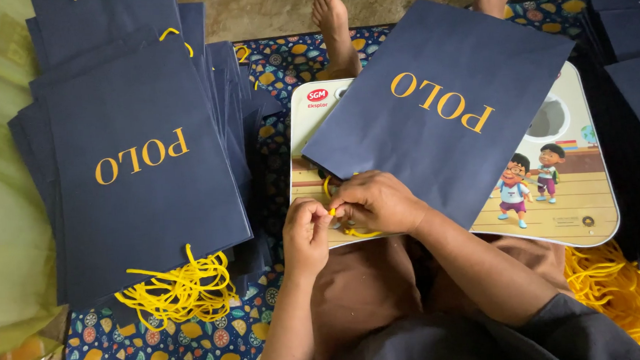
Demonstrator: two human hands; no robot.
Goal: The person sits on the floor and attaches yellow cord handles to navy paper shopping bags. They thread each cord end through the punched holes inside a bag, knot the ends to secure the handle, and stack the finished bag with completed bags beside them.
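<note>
A dark blue paper bag (441, 115) with gold lettering lies tilted on a small lap table (592, 209) with a cartoon picture on its top. My left hand (307, 235) and my right hand (376, 202) meet at the bag's near edge. Both pinch a thin yellow cord (352, 231) that loops out from under the bag. My right hand rests on the bag's corner, and the left sits just off the table's front edge.
On the left lies a stack of matching blue bags (140, 160) with yellow cord handles (180, 289) bunched at the near end. A heap of loose yellow cords (625, 288) sits at the right. More dark blue sheets (634, 46) lie far right. Two bare feet (334, 26) rest beyond the table on a patterned mat (175, 348).
</note>
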